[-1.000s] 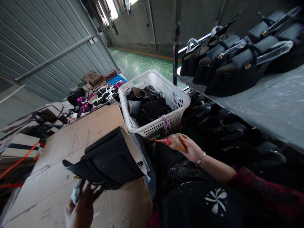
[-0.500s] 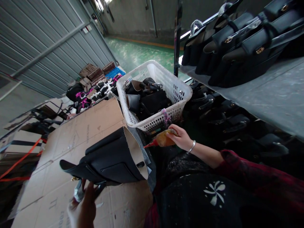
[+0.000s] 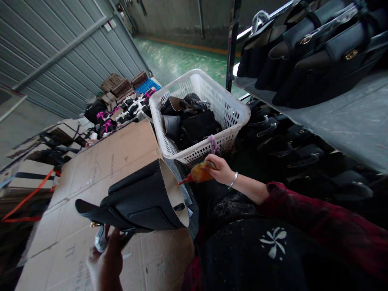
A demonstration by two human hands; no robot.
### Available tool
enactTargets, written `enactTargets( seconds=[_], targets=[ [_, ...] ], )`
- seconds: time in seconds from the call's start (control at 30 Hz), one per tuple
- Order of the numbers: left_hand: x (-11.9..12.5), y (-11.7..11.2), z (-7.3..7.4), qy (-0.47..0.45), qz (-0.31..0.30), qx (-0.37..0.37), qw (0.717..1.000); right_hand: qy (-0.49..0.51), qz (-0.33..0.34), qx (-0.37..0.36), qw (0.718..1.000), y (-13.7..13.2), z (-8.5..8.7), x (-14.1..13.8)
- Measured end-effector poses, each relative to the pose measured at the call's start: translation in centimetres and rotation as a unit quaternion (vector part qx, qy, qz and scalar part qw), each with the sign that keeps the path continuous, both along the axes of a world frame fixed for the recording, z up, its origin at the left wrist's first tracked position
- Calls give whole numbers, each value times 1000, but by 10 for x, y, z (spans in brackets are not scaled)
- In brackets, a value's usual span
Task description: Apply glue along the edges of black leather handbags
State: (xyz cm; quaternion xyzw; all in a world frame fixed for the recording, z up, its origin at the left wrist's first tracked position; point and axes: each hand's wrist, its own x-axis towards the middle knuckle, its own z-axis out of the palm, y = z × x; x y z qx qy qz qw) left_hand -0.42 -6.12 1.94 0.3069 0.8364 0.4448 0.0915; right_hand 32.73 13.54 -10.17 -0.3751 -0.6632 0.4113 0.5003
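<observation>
My left hand (image 3: 106, 262) is closed under a black handbag (image 3: 139, 202) with a tan lining edge and holds it up over a sheet of cardboard (image 3: 100, 190). My right hand (image 3: 220, 169) grips an amber squeeze bottle (image 3: 198, 173) with a red nozzle. The nozzle points left toward the bag's open side and stops a little short of it. A bracelet shows on my right wrist. My sleeve is dark red.
A white plastic basket (image 3: 230, 109) holding black bag parts stands just behind my right hand. Finished black handbags (image 3: 306, 52) line a grey shelf (image 3: 339, 117) at the right, with more bags beneath it. Bundles and boxes (image 3: 121, 105) lie by the shutter wall at left.
My right hand has carried the bottle left and down toward the bag, and the nozzle now tips downward. The bag in my left hand has hardly moved.
</observation>
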Motion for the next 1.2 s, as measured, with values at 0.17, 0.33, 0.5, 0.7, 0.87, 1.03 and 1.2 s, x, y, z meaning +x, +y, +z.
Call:
enactTargets(
  seconds=[0.17, 0.33, 0.5, 0.7, 0.87, 1.03, 1.2],
  targets=[
    [0, -2, -1, -12, 12, 3, 1000, -1, 14, -43, 999, -5, -2, 0],
    [0, -1, -1, -64, 38, 15, 997, -5, 18, -94, 995, -16, -3, 6],
    [1, -1, 0, -29, 8, 10, 1000, 3, 40, -126, 991, -26, -7, 11],
    [-3, -3, -1, 13, 15, -25, 999, 17, -20, -137, 990, -26, -11, 10],
    [-5, -2, -1, 14, 17, -27, 999, 98, -30, -204, 974, -18, -16, -2],
    [1, -1, 0, -7, 35, -14, 999, 151, -36, -279, 948, -13, -27, -17],
    [4, 0, -2, -1, 39, -5, 999, 183, 4, -345, 921, -23, -35, -14]
  ],
)
